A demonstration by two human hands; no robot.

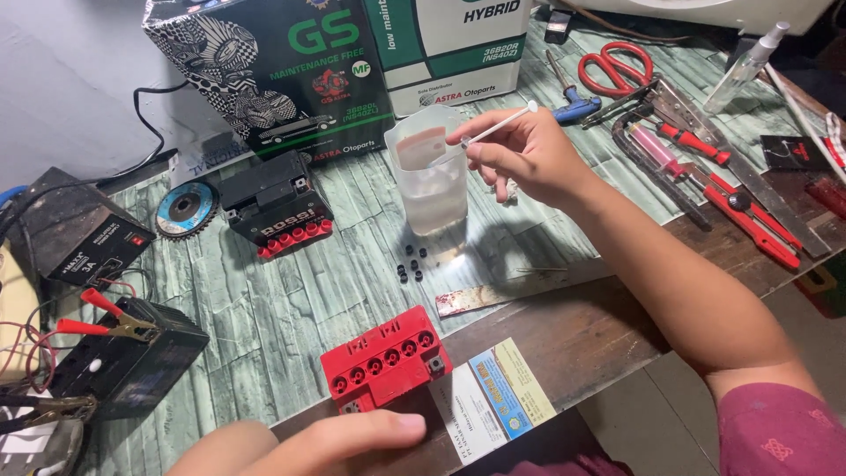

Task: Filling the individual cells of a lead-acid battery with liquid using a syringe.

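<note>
While the right hand (520, 154) pinches a thin, light syringe (493, 130) over the fragile cup (430, 167), the left hand (352, 441) rests open, empty, beside the stiff red battery (383, 357) at the desk's near edge.

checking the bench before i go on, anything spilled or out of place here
No spill shows. Small black caps lie loose on the table by the clear plastic cup of liquid. A rusty metal strip lies askew near the red battery with open cell holes.

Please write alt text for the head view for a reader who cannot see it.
The right hand dips a thin white stick into a clear cup of liquid, while the left hand rests by a red battery on the table.
</note>
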